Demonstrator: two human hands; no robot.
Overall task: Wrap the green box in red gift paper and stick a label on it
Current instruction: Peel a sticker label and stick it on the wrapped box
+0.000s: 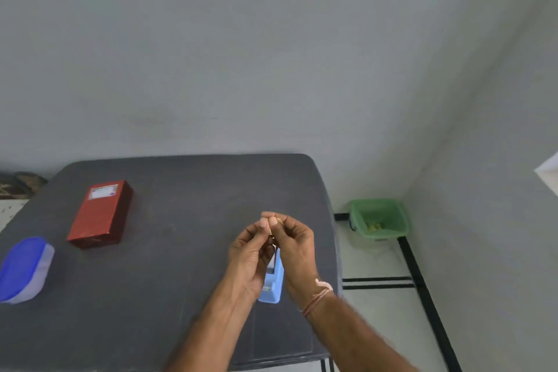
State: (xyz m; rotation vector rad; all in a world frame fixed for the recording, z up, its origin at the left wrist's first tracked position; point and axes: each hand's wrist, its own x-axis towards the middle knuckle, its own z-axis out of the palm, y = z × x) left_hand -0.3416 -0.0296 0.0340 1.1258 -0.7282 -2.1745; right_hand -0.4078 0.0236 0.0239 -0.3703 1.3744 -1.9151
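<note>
Tub: At the far left we see a tub point(24, 269) with a blue lid. It rests on the dark grey counter point(181, 251).
Box: Right of the tub and apart from it, the box point(96, 217) lies flat on the counter. Red paper covers every face we can see.
Label: A white label point(103, 191) sits on the box's top face, at its far end.
Box and grip: The box lies well left of both grips and a little farther back. Neither grip touches it.
Left grip: The left grip point(252, 254) is raised over the right half of the counter with its palm turned toward us. Its fingers are curled, and thumb and forefinger pinch a small bit point(280, 221).
Bit: It is yellowish and blurred, and mostly hidden by the fingertips. We cannot tell what it is.
Right grip: The right grip point(294, 244) meets the left one fingertip to fingertip. Its fingers are curled too, and it pinches the same bit from the other side. A pinkish thread point(320, 296) circles its wrist.
Dispenser: A light blue dispenser point(273, 284) stands on the counter under the two grips, partly hidden between the wrists.
Bin: Past the counter's right edge a green bin point(377, 217) stands on the floor point(377, 311), near the corner of the grey walls. Something yellow lies inside it.
Floor: It is pale, with black lines running across it.
</note>
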